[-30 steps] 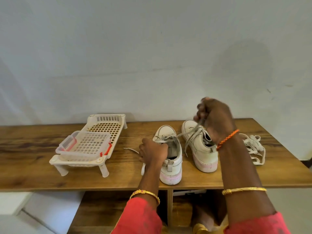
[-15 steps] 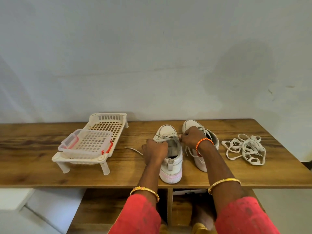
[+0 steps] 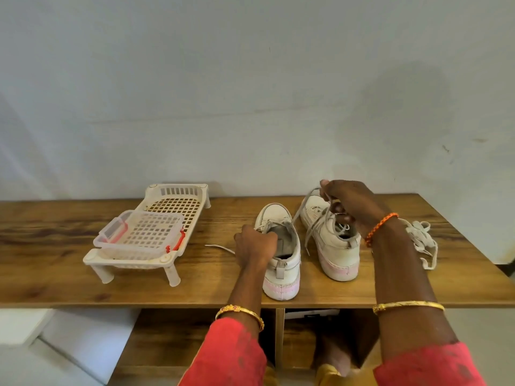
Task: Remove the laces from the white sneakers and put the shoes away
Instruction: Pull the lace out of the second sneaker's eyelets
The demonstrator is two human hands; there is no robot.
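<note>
From the head camera, the right hand (image 3: 352, 203) pinches the lace (image 3: 312, 218) of the right sneaker (image 3: 331, 243), held raised above it. The left hand (image 3: 255, 243) grips the left sneaker (image 3: 281, 257) by its collar near the tabletop's (image 3: 55, 274) front edge. A loose lace pile (image 3: 420, 240) lies toward the right end; a plastic rack (image 3: 150, 235) stands at the left.

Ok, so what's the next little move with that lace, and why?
Probably keep drawing the lace up and out with the right hand, since it's pinched but threaded through the right sneaker, while the left hand grips the left sneaker.
</note>
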